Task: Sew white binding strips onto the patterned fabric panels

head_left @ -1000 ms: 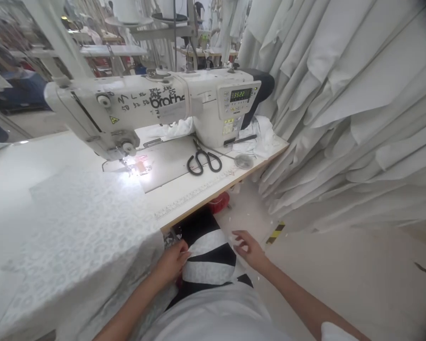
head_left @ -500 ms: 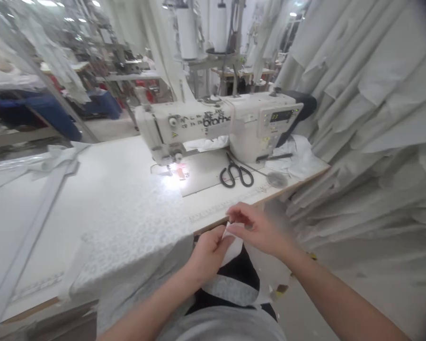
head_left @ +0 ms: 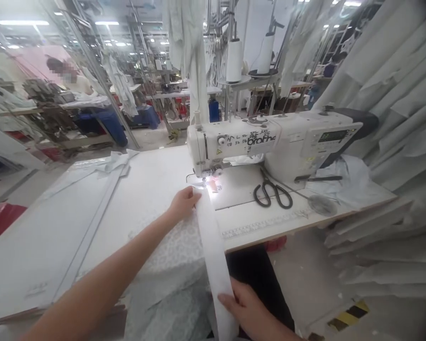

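A long white fabric strip [head_left: 212, 241] runs from the sewing machine's needle area down toward my lap. Close to the lit needle, my left hand [head_left: 183, 202] pinches the strip's upper end. Lower down, below the table edge, my right hand [head_left: 243, 303] grips the same strip between thumb and fingers. Under and left of the strip lies a pale patterned fabric [head_left: 173, 241], which hangs over the table's front edge. The white sewing machine [head_left: 234, 142] stands just beyond my left hand, its lamp shining on the needle plate.
Black-handled scissors [head_left: 273, 192] lie on the table right of the needle. A round mesh-like disc [head_left: 322, 205] and crumpled white cloth [head_left: 351, 182] are farther right. Pale garments [head_left: 394, 118] hang along the right side. Thread cones [head_left: 234, 61] stand behind the machine; a person sits at the far left.
Both hands were together over my lap, holding the white cloth's end. My left hand has moved up to the needle area with the strip; my right hand holds it lower, stretching it out.
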Tool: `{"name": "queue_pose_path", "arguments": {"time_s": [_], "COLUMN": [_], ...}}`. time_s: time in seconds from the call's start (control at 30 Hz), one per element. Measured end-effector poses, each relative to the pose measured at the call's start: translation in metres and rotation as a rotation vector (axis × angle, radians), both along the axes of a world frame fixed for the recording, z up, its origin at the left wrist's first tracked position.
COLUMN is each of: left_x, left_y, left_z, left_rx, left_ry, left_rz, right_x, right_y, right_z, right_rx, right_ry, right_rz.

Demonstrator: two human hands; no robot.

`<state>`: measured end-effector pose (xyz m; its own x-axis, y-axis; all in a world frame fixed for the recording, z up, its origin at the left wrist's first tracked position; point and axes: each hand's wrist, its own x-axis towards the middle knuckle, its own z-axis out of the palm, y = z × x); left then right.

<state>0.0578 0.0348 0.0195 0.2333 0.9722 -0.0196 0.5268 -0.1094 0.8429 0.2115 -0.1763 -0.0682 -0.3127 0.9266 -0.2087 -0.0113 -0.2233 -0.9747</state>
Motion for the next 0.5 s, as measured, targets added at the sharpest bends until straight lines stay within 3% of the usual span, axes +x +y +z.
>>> {"name": "queue_pose_path", "arguments": {"time_s": [0.1, 0.2, 0.33, 0.5], "left_x": [0.001, 0.005, 0.005, -0.001], "left_y": [0.019, 0.031, 0.028, 0.011], "left_z": [-0.004, -0.009, -0.016, -0.016], "left_rx": [0.122, 0.237, 0.312, 0.271], "left_ry": [0.129, 0.221, 0.298, 0.358], "left_rz": [-0.012, -0.036, -0.060, -0.101], "right_x": [0.004, 0.005, 0.007, 0.011], "right_y": [0.020, 0.041, 0.039, 0.020], "right_z": [-0.010, -0.018, -0.023, -0.025], "right_rx": [0.251, 0.383, 0.321, 0.181], "right_ry": [-0.205, -0.253, -0.184, -0.166], "right_rz": [-0.124, -0.156, -0.007, 0.175]}}
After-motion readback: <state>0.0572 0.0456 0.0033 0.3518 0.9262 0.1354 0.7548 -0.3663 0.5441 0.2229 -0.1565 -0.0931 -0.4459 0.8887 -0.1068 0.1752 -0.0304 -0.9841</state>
